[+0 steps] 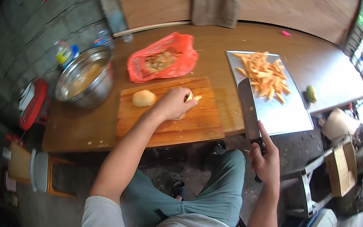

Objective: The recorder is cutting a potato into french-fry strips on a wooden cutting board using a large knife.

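Over the right part of a wooden cutting board (pixel 170 132), my left hand (pixel 178 103) has its fingers closed on small pale-orange pieces (pixel 195 98). A peeled, rounded root vegetable (pixel 144 98) lies on the board's upper left. My right hand (pixel 266 157) grips the black handle of a broad-bladed kitchen knife (pixel 249 111), its blade pointing away from me. That blade overlaps the left edge of a metal tray (pixel 283 120) in the view; whether they touch is unclear. Orange cut sticks (pixel 263 74) are heaped on the tray.
A steel bowl (pixel 95 94) with liquid and peeled pieces stands at the left, near plastic bottles (pixel 63 55). Behind the board lies a red plastic bag (pixel 186 46) holding scraps. A green fruit or vegetable (pixel 310 94) lies right of the tray. A cloth (pixel 214 1) hangs behind.
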{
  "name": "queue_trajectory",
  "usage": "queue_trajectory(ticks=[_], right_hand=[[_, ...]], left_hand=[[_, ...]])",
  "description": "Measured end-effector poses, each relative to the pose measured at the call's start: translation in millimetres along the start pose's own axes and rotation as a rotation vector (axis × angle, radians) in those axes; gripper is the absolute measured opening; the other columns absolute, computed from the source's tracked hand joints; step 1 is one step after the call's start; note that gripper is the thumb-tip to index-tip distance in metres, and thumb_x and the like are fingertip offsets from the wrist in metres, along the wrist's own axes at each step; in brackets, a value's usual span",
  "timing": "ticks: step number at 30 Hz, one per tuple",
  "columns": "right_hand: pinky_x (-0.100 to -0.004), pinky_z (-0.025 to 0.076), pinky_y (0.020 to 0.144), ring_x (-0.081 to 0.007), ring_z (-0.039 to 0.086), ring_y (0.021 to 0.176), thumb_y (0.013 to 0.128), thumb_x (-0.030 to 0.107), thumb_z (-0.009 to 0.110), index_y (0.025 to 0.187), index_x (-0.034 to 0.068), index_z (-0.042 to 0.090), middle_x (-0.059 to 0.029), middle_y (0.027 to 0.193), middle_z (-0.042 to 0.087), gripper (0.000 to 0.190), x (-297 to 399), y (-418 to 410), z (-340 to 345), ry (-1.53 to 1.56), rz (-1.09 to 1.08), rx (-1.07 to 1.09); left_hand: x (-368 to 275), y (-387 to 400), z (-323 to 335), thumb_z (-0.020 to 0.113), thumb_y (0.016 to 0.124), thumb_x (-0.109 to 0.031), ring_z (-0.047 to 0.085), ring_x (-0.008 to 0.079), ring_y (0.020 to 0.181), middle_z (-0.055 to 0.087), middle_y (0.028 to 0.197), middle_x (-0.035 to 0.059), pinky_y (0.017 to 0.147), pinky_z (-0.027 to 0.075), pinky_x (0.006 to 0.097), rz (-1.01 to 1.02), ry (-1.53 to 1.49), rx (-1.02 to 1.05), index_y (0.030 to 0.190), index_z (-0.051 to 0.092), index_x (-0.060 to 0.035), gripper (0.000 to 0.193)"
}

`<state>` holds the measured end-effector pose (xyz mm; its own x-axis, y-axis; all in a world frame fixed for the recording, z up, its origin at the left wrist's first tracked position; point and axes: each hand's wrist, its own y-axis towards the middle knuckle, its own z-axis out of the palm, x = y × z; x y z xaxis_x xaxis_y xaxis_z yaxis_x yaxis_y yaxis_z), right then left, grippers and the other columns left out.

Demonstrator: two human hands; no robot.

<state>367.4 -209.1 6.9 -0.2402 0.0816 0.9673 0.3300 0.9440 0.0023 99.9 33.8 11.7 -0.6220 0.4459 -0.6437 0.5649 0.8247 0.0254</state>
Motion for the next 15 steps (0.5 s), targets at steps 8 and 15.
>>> queue_trajectory(ticks=[8,15], right_hand=[[-0.0248,0.039,0.045,-0.0028,0.044,0.053,0.108,-0.002,0.053,0.173,0.016,0.044,0.0057,0.069,0.05,0.068,-1,-13,-51,0.021,-0.007,-0.248],[-0.0245,0.037,0.044,-0.0029,0.044,0.051,0.109,0.0,0.053,0.174,0.018,0.042,0.0055,0.069,0.051,0.068,-11,-18,-55,0.036,-0.013,-0.218]], left_hand=[[-99,163,49,0.077,0.107,-0.039,0.076,0.0191,0.091,0.078,0.108,0.0109,0.08,0.065,0.0364,-0.104,-0.764,0.24,0.129,0.07,0.0004,0.046],[-28,106,6,0.077,0.103,-0.05,0.062,0.0312,0.141,0.062,0.155,0.0192,0.115,0.054,0.0463,-0.046,-0.605,-0.036,0.158,0.055,-0.0011,0.077]])
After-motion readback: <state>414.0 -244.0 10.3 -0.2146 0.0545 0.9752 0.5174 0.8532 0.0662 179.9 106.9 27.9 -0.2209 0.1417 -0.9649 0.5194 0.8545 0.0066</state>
